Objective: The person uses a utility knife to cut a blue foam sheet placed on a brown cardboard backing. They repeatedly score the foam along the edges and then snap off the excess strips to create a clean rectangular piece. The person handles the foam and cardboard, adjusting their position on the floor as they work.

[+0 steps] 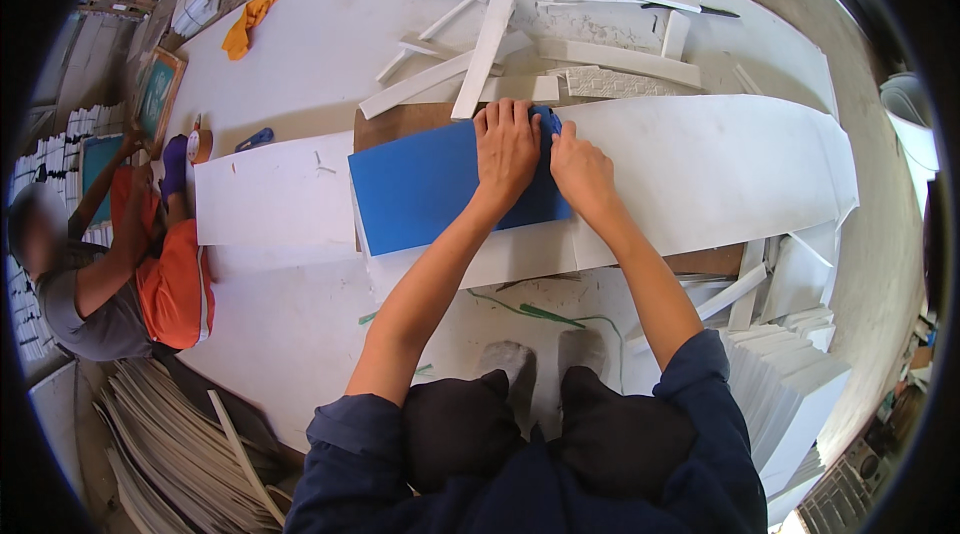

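Observation:
A rectangular blue board (425, 184) lies across a long white sheet (700, 159) on the floor in front of me. My left hand (507, 149) presses flat on the board toward its right end, fingers stretched toward the far edge. Close beside it, my right hand (583, 169) is closed around a blue utility knife (556, 121) at the board's far right corner. Most of the knife is hidden by the fingers, and its blade cannot be made out. A brown board (400, 122) shows past the blue board's far edge.
White offcut strips (485, 54) lie scattered beyond the board. Another blue cutter (254, 139) and a tape roll (199, 145) lie to the left, near a seated person (110, 284). Stacked white boards (785, 389) stand at right. Green string (550, 315) lies near my feet.

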